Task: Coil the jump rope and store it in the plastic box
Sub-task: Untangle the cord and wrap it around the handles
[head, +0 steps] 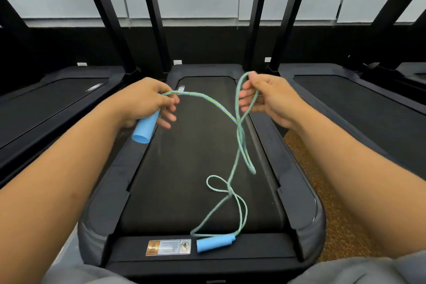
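Observation:
A pale green braided jump rope point(239, 140) with two light blue handles is spread between my hands and a treadmill belt. My left hand point(147, 101) grips one blue handle point(145, 129), which points down toward me, and the rope runs out from its fingers to the right. My right hand point(269, 99) pinches a loop of the rope, which hangs down and crosses the other strand. Below, the rope lies in loose loops on the belt. The second blue handle point(215, 243) rests on the treadmill's rear edge. No plastic box is in view.
I am in front of the middle treadmill point(179, 168); its black belt runs away from me between grey side rails. Similar treadmills stand to the left point(46, 108) and right point(368, 104). A speckled orange-brown floor strip point(322, 191) shows on the right.

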A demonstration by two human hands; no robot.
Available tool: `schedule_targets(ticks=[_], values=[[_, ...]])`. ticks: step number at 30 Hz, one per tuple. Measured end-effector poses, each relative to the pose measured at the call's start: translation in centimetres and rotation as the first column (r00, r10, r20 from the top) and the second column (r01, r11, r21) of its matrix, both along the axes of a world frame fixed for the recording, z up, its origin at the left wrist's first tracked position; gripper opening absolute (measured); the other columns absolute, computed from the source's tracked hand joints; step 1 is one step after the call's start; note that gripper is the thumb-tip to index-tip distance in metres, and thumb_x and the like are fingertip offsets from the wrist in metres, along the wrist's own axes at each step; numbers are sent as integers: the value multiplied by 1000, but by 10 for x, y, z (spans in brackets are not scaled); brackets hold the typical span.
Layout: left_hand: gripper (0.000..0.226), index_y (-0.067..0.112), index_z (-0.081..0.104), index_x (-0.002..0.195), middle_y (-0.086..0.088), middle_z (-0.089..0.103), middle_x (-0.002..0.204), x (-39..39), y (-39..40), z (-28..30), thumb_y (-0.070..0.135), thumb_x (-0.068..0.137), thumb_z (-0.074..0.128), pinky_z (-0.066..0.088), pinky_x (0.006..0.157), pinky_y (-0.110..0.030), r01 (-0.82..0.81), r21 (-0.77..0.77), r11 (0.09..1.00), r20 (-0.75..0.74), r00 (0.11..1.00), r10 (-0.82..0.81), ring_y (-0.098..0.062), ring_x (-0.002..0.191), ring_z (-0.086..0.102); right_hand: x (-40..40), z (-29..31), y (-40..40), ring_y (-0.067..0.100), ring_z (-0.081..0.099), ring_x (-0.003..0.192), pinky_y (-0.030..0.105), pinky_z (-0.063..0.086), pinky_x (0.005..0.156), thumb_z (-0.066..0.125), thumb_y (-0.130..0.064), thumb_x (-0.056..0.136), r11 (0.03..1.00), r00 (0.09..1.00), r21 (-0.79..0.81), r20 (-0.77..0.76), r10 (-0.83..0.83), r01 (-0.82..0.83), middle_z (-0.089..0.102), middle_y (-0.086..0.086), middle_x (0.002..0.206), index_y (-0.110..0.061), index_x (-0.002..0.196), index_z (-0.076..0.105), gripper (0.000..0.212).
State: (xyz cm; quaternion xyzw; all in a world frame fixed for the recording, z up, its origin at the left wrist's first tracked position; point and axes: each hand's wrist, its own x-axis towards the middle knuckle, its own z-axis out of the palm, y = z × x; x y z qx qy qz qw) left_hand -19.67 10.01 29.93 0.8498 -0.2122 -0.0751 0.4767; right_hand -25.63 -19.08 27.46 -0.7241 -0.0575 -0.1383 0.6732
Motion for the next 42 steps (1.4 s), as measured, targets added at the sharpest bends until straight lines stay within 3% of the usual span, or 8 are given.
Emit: schedule_targets(ticks=[5, 10, 14, 21, 26, 29, 34, 42], values=[[32, 0, 66, 90, -7, 56, 69, 9, 24, 2, 26, 105, 57, 47, 42, -21, -74, -42, 996, -4, 997, 74, -14, 49, 51, 5, 1, -46, 11, 25, 43, 26, 34, 48, 47, -45, 107, 961, 977, 183, 3, -212, 208, 33, -2, 53, -17, 82, 57, 40], [33, 9, 62, 78, -3, 50, 65, 14, 43, 11, 31, 102, 59, 40, 37, -20, -141, -222, 965, -122, 986, 116, -12, 47, 46, 3, -5, -88, 14, 35, 53, 29, 38, 60, 48, -58, 102, 926, 941, 166, -94, -326, 338, 38, -3, 56, -19, 67, 54, 53], [34, 13, 58, 73, -1, 46, 64, 5, 31, 17, 31, 101, 57, 36, 36, -19, -103, -333, 937, -239, 971, 22, -11, 46, 42, -1, -29, -94, 22, 65, 94, 40, 49, 92, 60, -55, 97, 770, 834, -470, -115, -539, 432, 71, 2, 94, -16, 82, 73, 43], [29, 11, 60, 74, -3, 48, 61, -33, -35, 9, 26, 99, 61, 38, 38, -22, 133, -213, 968, -183, 968, -173, -14, 46, 44, -7, -11, 32, 12, 61, 129, 42, 37, 116, 39, -56, 106, 896, 932, -294, -250, 264, -333, 69, -6, 135, -33, 136, 61, 44], [30, 12, 61, 74, -2, 49, 62, -37, -32, 9, 30, 98, 63, 39, 39, -23, 159, -226, 961, -173, 964, -200, -15, 47, 45, -13, -27, 54, 30, 71, 82, 46, 53, 96, 42, -31, 110, 818, 795, -103, -328, 509, -566, 59, 5, 73, -11, 102, 61, 29], [29, 12, 63, 76, -3, 49, 65, -32, -14, 7, 31, 98, 61, 40, 40, -24, 156, -230, 961, -201, 958, -203, -15, 49, 44, -13, -26, 31, 14, 37, 53, 40, 55, 74, 45, -27, 109, 865, 839, -56, -282, 465, -498, 32, -3, 63, -14, 88, 56, 27], [20, 0, 73, 98, -9, 56, 75, -25, 14, -2, 18, 96, 63, 45, 48, -28, 225, -140, 964, -211, 945, -251, -19, 57, 51, -21, 0, -19, 10, 19, 50, 27, 24, 53, 59, -36, 97, 945, 949, -126, -129, 288, -303, 23, -8, 58, -15, 84, 59, 25], [29, 3, 64, 81, -12, 50, 72, -30, 10, -21, 27, 97, 65, 41, 50, -29, 460, -41, 887, -296, 842, -451, -20, 52, 49, -22, 31, -25, 16, 29, 53, 27, 36, 53, 59, -33, 102, 892, 986, -439, 61, 153, -112, 35, -4, 57, -21, 84, 70, 25]])
